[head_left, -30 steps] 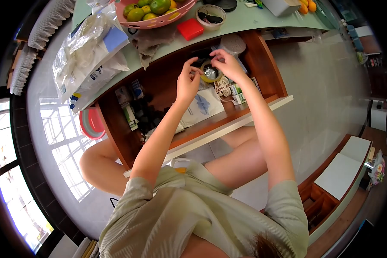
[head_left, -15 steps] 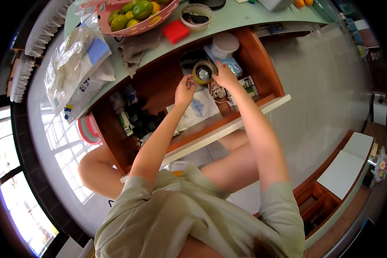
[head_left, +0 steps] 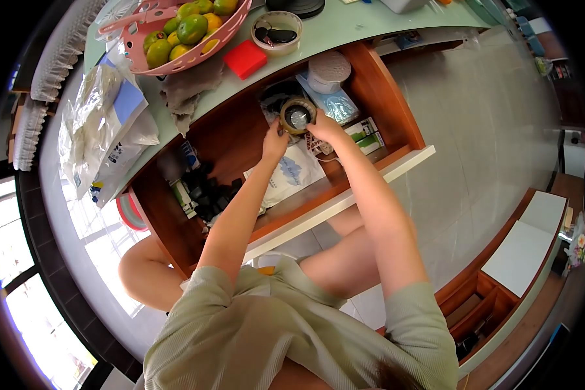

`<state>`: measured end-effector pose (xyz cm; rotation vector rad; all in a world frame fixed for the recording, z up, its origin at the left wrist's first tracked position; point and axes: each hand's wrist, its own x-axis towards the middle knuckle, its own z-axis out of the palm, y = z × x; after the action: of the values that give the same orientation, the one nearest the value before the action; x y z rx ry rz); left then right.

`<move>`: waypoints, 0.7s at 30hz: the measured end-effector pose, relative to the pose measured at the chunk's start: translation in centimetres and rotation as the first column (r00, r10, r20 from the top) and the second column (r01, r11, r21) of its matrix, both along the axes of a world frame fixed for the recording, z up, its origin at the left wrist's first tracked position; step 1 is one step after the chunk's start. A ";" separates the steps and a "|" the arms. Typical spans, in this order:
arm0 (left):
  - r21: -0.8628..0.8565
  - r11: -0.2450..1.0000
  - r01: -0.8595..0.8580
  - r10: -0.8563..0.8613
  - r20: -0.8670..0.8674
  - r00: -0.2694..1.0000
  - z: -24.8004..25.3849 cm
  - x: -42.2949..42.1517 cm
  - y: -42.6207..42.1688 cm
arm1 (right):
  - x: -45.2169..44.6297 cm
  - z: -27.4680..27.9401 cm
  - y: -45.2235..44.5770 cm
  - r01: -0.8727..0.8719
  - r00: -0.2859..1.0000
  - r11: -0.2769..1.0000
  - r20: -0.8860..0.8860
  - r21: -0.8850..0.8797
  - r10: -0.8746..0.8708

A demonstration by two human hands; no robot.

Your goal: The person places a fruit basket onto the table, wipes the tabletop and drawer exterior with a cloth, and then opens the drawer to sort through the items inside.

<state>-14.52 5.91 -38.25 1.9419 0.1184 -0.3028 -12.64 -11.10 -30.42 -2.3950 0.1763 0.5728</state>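
A roll of tape (head_left: 298,101) stands out between my two hands, above the back part of the open drawer (head_left: 234,144). My left hand (head_left: 275,141) has its fingers closed at the roll's left edge. On the opposite edge my right hand (head_left: 325,128) grips the roll with thumb and fingers. Below them lies a white bag with a blue print (head_left: 294,170). A round white container (head_left: 327,70) sits on a light-blue packet (head_left: 335,103) just beyond my right hand. Small green-and-white boxes (head_left: 369,139) lie to the right.
Dark small items (head_left: 209,198) fill the drawer's left end. On the glass tabletop are a pink basket of green and orange fruit (head_left: 129,53), a red box (head_left: 246,59), a bowl with keys (head_left: 295,47), a grey cloth (head_left: 187,97) and a plastic bag (head_left: 107,130).
My left fingers have come onto the tape roll's edge, and the right hand has closed on its other side. The whole view has shifted slightly, with the tabletop things now further left.
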 end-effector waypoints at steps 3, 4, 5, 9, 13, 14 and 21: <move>-0.043 0.997 -0.070 0.068 -0.033 0.997 0.1 -0.2 -0.8 | -0.4 0.8 1.5 -0.005 0.995 0.997 -0.097 -0.079 -0.003; -0.053 0.993 -0.105 0.102 -0.048 0.994 0.6 -0.2 -1.1 | -0.6 0.8 1.9 -0.016 0.995 0.995 -0.101 -0.098 0.006; -0.017 0.995 -0.098 0.098 -0.012 0.995 1.1 -0.4 -1.1 | -0.7 0.8 2.1 -0.029 0.995 0.993 -0.103 -0.118 0.016; 0.028 0.995 -0.100 0.101 -0.010 0.995 3.2 -0.4 -0.6 | -0.7 4.2 2.3 -0.053 0.995 0.996 -0.083 -0.074 0.047; -0.005 0.995 -0.101 0.101 0.085 0.991 7.8 -1.3 -1.3 | -0.2 8.5 1.0 -0.094 0.995 0.987 0.025 -0.128 0.098; -0.016 0.996 -0.092 0.094 0.122 0.988 8.2 -1.5 -1.7 | -0.2 9.8 0.6 -0.078 0.996 0.980 0.017 -0.182 0.082; -0.359 0.933 -0.019 0.056 0.093 0.994 17.7 -2.4 -5.7 | -1.7 18.1 -3.6 0.126 0.967 0.972 0.243 -0.197 -0.076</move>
<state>-16.91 0.23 -20.54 1.5863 0.0295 -0.1842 -14.35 -14.70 -12.35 -2.6174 0.2658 0.2296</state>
